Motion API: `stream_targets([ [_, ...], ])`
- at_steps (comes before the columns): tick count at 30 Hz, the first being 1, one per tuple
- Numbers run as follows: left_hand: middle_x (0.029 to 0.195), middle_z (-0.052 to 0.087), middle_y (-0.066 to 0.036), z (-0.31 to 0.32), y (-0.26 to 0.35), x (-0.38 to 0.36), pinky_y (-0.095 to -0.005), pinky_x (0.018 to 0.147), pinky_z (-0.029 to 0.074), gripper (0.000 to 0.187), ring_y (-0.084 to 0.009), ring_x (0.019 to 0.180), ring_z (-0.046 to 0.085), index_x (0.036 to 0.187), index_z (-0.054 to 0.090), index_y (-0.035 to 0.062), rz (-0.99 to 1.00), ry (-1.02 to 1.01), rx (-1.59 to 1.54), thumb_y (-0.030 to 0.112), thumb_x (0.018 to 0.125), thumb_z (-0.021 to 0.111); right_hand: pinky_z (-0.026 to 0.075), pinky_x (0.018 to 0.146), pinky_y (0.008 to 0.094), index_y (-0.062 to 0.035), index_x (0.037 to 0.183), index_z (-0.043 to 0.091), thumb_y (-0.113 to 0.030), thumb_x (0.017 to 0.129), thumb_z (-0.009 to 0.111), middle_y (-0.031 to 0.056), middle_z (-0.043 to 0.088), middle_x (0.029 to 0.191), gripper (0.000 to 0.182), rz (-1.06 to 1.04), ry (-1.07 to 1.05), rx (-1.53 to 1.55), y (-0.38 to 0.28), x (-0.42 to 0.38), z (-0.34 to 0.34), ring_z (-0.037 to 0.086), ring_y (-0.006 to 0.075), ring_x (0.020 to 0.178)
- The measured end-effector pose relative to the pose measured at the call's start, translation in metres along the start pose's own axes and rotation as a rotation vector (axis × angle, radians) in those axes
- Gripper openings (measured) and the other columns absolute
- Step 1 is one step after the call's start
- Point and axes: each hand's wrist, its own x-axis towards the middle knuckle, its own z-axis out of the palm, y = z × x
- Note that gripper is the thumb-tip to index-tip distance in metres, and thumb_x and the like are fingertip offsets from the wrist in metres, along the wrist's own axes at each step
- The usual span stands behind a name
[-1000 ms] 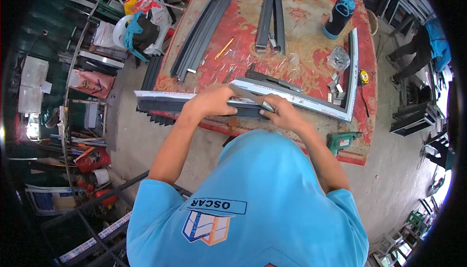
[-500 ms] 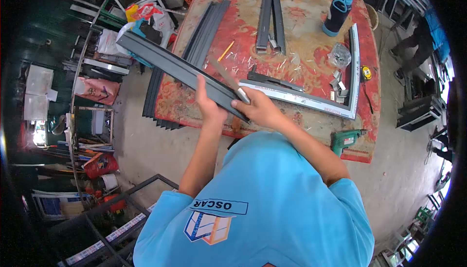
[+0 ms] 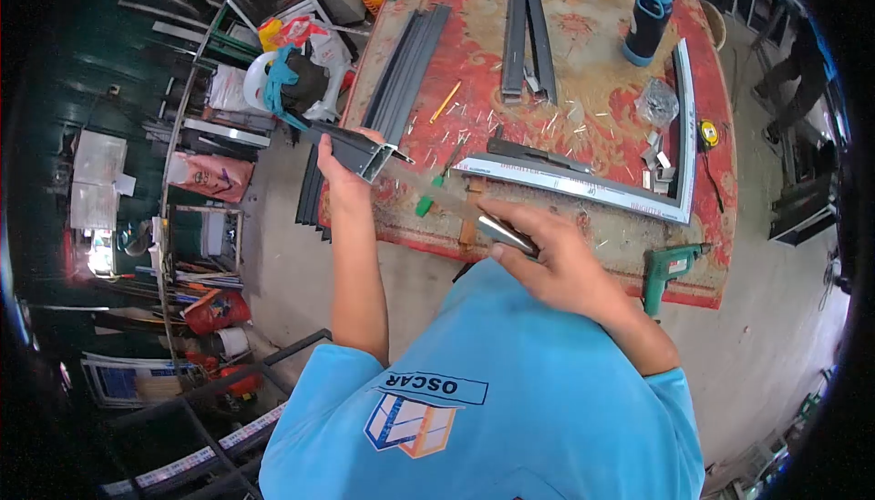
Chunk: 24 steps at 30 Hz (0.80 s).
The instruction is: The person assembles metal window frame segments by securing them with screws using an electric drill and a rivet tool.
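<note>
My left hand [image 3: 341,170] is closed around a dark grey metal profile [image 3: 351,152], tilted with its cut hollow end toward me. The profile's far part is foreshortened. In my right hand [image 3: 567,261] is a knife-like tool [image 3: 508,234] with a long flat blade and shiny handle, its blade pointing toward the profile's end but apart from it. Below the blade, a green-handled screwdriver [image 3: 425,206] lies on the table near a small wooden block [image 3: 471,213]. A white-faced corner frame [image 3: 574,186] rests beyond my right hand, with a dark metal piece [image 3: 538,154] along it.
Grey profiles [image 3: 410,67] and a narrower pair [image 3: 516,40] lie on the red patterned table [image 3: 474,3]. A bottle [image 3: 645,26], tape measure [image 3: 709,134], pencil [image 3: 446,102] and green drill [image 3: 667,268] are there too. Another person [image 3: 793,72] stands at right.
My left hand has swung the profile left, turning its end toward me. My right hand has drawn the tool back and right, away from the profile. The screwdriver has come into view.
</note>
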Motion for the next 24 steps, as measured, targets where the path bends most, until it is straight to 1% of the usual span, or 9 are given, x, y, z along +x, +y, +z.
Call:
stream_targets([
  [1, 0.091, 0.056, -0.011, 0.001, 0.001, 0.004, -0.0404, 0.077, 0.048, 0.037, -0.0249, 0.086, 0.054, 0.098, 0.053, -0.0025, 0.049, 0.073, -0.001, 0.032, 0.086, 0.061, 0.048, 0.092, 0.0455, -0.0003, 0.133, 0.055, -0.007, 0.088, 0.059, 0.0242, 0.063, 0.114, 0.045, 0.020, 0.046, 0.117, -0.009, 0.002, 0.003, 0.060, 0.0423, 0.106],
  [5, 0.091, 0.056, -0.012, -0.003, 0.004, 0.006, -0.0405, 0.076, 0.048, 0.038, -0.0248, 0.085, 0.054, 0.098, 0.053, -0.0026, 0.040, 0.016, 0.074, 0.032, 0.085, 0.062, 0.049, 0.086, 0.0469, 0.0008, 0.129, 0.058, -0.006, 0.087, 0.060, 0.0243, 0.064, 0.106, 0.042, 0.047, 0.012, 0.081, -0.014, 0.011, 0.001, 0.062, 0.0422, 0.099],
  [7, 0.090, 0.057, -0.012, 0.008, -0.009, -0.006, -0.0399, 0.075, 0.048, 0.040, -0.0243, 0.083, 0.055, 0.098, 0.053, -0.0030, 0.034, -0.052, 0.159, 0.033, 0.085, 0.063, 0.053, 0.082, 0.0390, 0.0017, 0.125, 0.062, -0.005, 0.089, 0.063, 0.0236, 0.068, 0.103, 0.037, 0.005, 0.043, -0.017, -0.013, 0.014, 0.002, 0.068, 0.0358, 0.092],
  [8, 0.090, 0.057, -0.012, 0.010, -0.008, -0.005, -0.0399, 0.075, 0.048, 0.040, -0.0243, 0.083, 0.055, 0.098, 0.053, -0.0030, 0.034, -0.052, 0.162, 0.033, 0.085, 0.063, 0.053, 0.082, 0.0390, 0.0017, 0.125, 0.062, -0.005, 0.089, 0.063, 0.0236, 0.068, 0.103, 0.037, 0.004, 0.045, -0.015, -0.012, 0.014, 0.002, 0.068, 0.0358, 0.092],
  [10, 0.084, 0.054, -0.015, 0.013, -0.006, -0.001, -0.0411, 0.069, 0.048, 0.050, -0.0286, 0.077, 0.054, 0.087, 0.049, 0.0032, 0.107, -0.006, 0.320, 0.053, 0.088, 0.049, 0.053, 0.081, 0.0400, 0.0016, 0.123, 0.063, -0.005, 0.088, 0.063, 0.0224, 0.068, 0.105, 0.036, -0.031, 0.018, -0.112, -0.010, 0.015, 0.002, 0.067, 0.0371, 0.092],
  [11, 0.087, 0.057, -0.010, 0.009, -0.004, -0.003, -0.0379, 0.073, 0.048, 0.045, -0.0231, 0.080, 0.055, 0.095, 0.053, -0.0024, 0.108, -0.101, 0.333, 0.041, 0.084, 0.061, 0.053, 0.081, 0.0400, 0.0016, 0.123, 0.063, -0.005, 0.088, 0.063, 0.0224, 0.068, 0.105, 0.036, -0.033, 0.019, -0.113, -0.011, 0.016, 0.000, 0.067, 0.0371, 0.092],
  [17, 0.078, 0.057, -0.008, 0.020, -0.010, -0.001, -0.0367, 0.069, 0.048, 0.053, -0.0244, 0.074, 0.055, 0.086, 0.056, 0.0017, 0.161, -0.073, 0.541, 0.055, 0.082, 0.055, 0.053, 0.081, 0.0422, 0.0010, 0.123, 0.063, -0.007, 0.088, 0.064, 0.0220, 0.068, 0.103, 0.036, -0.024, -0.034, -0.119, -0.007, 0.015, -0.004, 0.066, 0.0381, 0.092],
  [23, 0.073, 0.056, -0.008, 0.033, -0.044, -0.011, -0.0376, 0.065, 0.047, 0.053, -0.0258, 0.068, 0.054, 0.082, 0.057, 0.0029, 0.165, -0.064, 0.551, 0.056, 0.082, 0.053, 0.052, 0.076, 0.0406, 0.0005, 0.124, 0.063, -0.008, 0.088, 0.065, 0.0213, 0.068, 0.097, 0.037, 0.005, 0.054, -0.032, 0.013, 0.016, 0.019, 0.066, 0.0364, 0.085],
  [24, 0.073, 0.056, -0.008, 0.031, -0.040, -0.009, -0.0376, 0.065, 0.047, 0.053, -0.0258, 0.068, 0.054, 0.082, 0.057, 0.0029, 0.167, -0.064, 0.551, 0.056, 0.082, 0.053, 0.052, 0.079, 0.0437, 0.0014, 0.124, 0.062, -0.008, 0.088, 0.063, 0.0230, 0.067, 0.101, 0.037, -0.017, 0.054, -0.012, 0.016, 0.014, 0.019, 0.065, 0.0393, 0.090],
])
